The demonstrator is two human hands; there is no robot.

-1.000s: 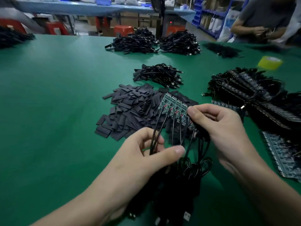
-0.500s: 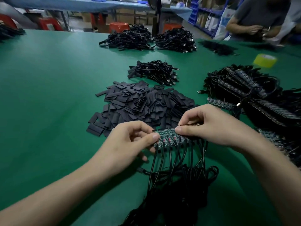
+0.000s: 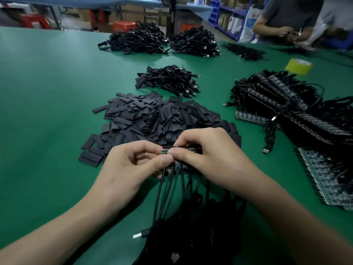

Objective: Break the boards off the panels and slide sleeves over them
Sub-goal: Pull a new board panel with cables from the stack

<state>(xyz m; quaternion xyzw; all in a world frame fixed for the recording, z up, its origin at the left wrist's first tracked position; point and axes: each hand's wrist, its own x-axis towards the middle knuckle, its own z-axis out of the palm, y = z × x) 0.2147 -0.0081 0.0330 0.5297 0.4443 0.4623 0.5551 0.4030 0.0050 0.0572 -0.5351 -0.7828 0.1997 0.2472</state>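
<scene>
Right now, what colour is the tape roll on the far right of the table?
Yellow; the tape roll shows best in the head view, the only one.

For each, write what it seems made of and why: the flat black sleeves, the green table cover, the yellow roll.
Sleeves: probably thin plastic tubing, matt black; they lie flattened, hardly reflecting. Table cover: likely rubber or vinyl mat, smooth, with a soft sheen. Yellow roll: seemingly adhesive tape, slightly glossy; too blurred for certainty.
</scene>
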